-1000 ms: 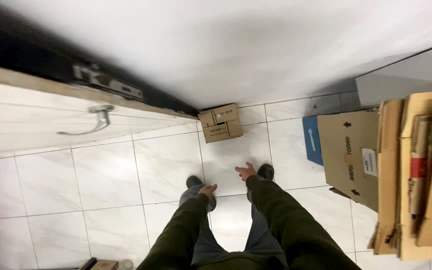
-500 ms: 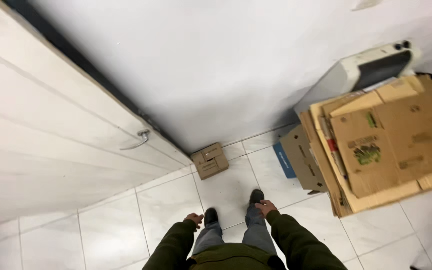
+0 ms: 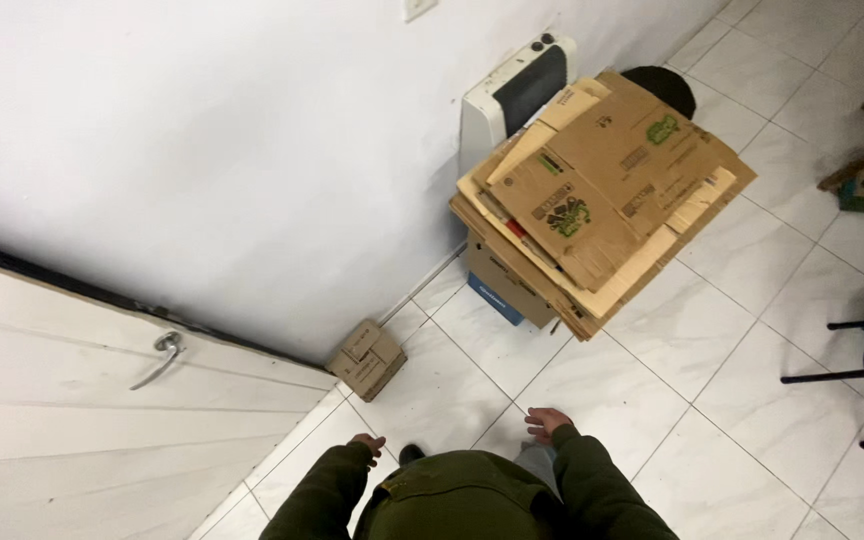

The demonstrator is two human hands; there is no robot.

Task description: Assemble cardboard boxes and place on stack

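- The left hand hangs empty at the person's side, fingers loosely curled, grasping nothing.
- The right hand is likewise empty and relaxed, fingers half open above the white tiled floor.
- Nearest the left hand, a small cardboard box sits on the floor against the wall, just beside the white door.
- The stack of flattened cartons stands well apart, ahead of the right hand; lifting it well probably needs both hands under its edges.
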